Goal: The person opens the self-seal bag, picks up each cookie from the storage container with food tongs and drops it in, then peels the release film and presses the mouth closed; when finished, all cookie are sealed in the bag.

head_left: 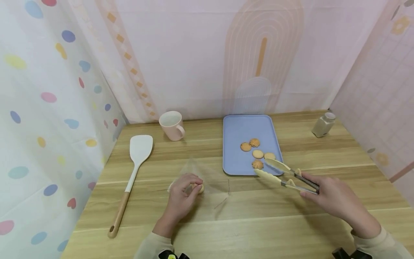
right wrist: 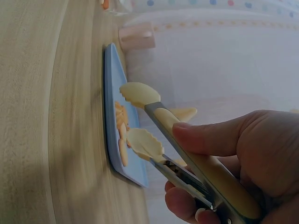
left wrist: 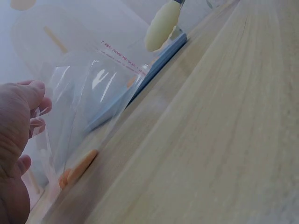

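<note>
A person works with both hands at a wood-grain worktop [head_left: 258, 230], seen from above. The left hand [head_left: 184, 194] pinches the edge of a clear plastic bag [left wrist: 100, 88] between thumb and fingers; a line of small red print runs along the film. At least 1 pale cookie [head_left: 201, 189] shows beside the fingertips, low against the worktop; glare on the film makes it hard to count what lies there, though it appears to be inside the bag.

The right hand [head_left: 333, 194] grips a pair of metal tongs [head_left: 284, 168] with cream scalloped tips, the thumb on 1 arm and the fingers curled around the other. The tips stand apart over the near right corner of a blue rectangular tray [head_left: 240, 129], close to the cookies on it. The tray holds 5 cookies [head_left: 257, 154], some smooth and round, others swirled, grouped in its nearer half.

To the left of the bag, a white spatula [head_left: 139, 154] with a wooden handle lies with its blade pointing away from the person. A pink mug [head_left: 173, 126] stands upright near the back edge, left of the tray. A small lidded glass jar [head_left: 323, 125] stands at the back right. Printed cloth [head_left: 181, 54] hangs behind the worktop.
</note>
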The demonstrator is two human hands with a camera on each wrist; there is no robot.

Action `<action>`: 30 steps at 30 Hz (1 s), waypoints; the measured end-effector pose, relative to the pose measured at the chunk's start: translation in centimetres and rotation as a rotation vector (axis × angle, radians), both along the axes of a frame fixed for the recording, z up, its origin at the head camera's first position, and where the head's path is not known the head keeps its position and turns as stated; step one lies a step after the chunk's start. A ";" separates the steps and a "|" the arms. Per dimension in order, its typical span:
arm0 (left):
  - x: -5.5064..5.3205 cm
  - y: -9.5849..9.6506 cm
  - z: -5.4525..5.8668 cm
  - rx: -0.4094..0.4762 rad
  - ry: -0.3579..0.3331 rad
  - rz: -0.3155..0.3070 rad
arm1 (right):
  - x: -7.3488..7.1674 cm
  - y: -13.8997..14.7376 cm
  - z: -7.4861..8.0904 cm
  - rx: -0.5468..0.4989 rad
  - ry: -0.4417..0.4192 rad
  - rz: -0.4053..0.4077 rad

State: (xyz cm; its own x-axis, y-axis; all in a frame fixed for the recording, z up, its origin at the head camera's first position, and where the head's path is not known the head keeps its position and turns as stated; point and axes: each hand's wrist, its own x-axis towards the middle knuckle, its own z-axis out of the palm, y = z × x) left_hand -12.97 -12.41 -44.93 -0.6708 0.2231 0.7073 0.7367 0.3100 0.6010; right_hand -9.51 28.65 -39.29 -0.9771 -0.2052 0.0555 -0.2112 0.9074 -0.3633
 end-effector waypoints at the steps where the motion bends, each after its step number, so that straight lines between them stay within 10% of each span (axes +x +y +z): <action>1: 0.0 0.0 0.0 -0.005 -0.002 0.007 | -0.1 0.0 -0.1 0.004 0.000 -0.001; 18: 0.5 0.2 0.1 -0.058 -0.022 0.078 | -1.3 -2.0 0.4 0.037 -0.055 -0.026; 30: -1.2 -0.8 -3.4 -0.053 0.028 0.063 | -2.7 -2.8 0.3 0.013 -0.045 -0.042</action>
State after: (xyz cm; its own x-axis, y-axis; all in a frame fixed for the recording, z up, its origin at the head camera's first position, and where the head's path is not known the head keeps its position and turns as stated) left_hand -14.18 -13.26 -48.28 -0.6652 0.2189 0.7139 0.7307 0.3875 0.5621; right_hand -12.20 25.80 -38.98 -0.9864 -0.1641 0.0090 -0.1563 0.9200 -0.3594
